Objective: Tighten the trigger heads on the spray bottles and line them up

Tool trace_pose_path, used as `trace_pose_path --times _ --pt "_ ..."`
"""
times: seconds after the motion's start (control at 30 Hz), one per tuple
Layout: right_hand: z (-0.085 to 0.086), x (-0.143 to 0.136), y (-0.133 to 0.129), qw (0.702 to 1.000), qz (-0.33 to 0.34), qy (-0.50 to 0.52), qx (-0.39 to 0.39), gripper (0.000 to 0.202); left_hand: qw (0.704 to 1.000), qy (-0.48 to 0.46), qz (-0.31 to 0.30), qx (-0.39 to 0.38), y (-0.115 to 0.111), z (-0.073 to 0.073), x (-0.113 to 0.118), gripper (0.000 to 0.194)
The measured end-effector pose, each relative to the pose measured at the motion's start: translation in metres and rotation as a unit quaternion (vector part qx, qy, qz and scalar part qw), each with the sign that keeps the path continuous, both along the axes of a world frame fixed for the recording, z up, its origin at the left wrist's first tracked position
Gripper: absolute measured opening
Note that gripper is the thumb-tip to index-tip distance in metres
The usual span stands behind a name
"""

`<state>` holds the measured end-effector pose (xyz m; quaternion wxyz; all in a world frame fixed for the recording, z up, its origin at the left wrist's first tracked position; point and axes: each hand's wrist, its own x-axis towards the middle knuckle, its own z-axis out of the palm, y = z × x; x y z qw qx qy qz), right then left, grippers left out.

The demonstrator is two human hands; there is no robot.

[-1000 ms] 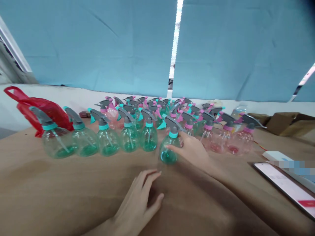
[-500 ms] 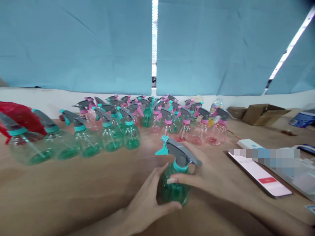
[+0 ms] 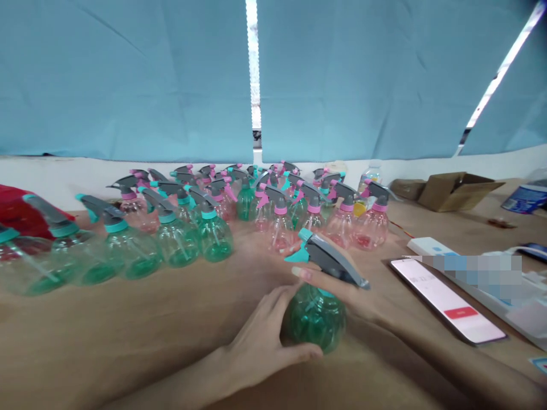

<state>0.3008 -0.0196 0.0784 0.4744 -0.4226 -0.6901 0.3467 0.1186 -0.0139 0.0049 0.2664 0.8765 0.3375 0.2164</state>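
A green see-through spray bottle (image 3: 318, 319) with a grey and turquoise trigger head stands just in front of me, its nozzle pointing left. My left hand (image 3: 265, 330) is wrapped round the lower left of its body, thumb across the front. My right hand (image 3: 342, 293) grips the neck below the spray head, thumb over the collar; its other fingers are partly hidden behind the bottle. Behind it stand pink spray bottles (image 3: 339, 225). To the left is a slanting row of green spray bottles (image 3: 177, 245), each with a little green showing at the bottom.
A lit phone (image 3: 447, 302) lies on the wooden table (image 3: 171, 324) at the right, beside a white power strip (image 3: 427, 247). Farther back are an open cardboard box (image 3: 455, 191) and a blue-labelled tub (image 3: 525, 199). A red plastic bag (image 3: 25, 210) sits at far left.
My right hand has moved up from the bottle's body to its neck, under the spray head. The view has shifted slightly to the right. My left hand keeps its hold.
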Motion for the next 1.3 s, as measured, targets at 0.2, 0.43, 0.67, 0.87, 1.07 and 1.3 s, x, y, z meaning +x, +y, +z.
trace_pose_path --times 0.2,0.43,0.67,0.87,1.07,1.3 --pt "-0.005 -0.004 0.015 0.999 -0.007 -0.018 0.039 0.021 0.990 0.095 0.019 0.098 0.017 -0.003 -0.024 0.081" --pt "-0.015 -0.009 0.036 0.994 -0.069 -0.040 0.076 0.021 0.967 0.139 0.145 0.159 0.035 -0.014 -0.044 0.050" --pt "-0.015 -0.017 0.053 0.998 0.024 0.017 0.062 0.017 0.957 0.184 0.134 0.180 0.035 -0.016 -0.043 0.044" --pt "-0.019 -0.020 0.061 0.998 0.027 0.029 0.046 0.019 0.948 0.210 0.135 0.199 0.034 -0.015 -0.040 0.046" --pt "-0.019 -0.021 0.063 0.998 0.036 0.029 0.042 0.021 0.943 0.235 0.126 0.200 0.035 -0.012 -0.040 0.048" --pt "-0.023 -0.021 0.064 0.998 0.026 0.043 0.043 0.021 0.944 0.229 0.128 0.201 0.036 -0.011 -0.040 0.048"
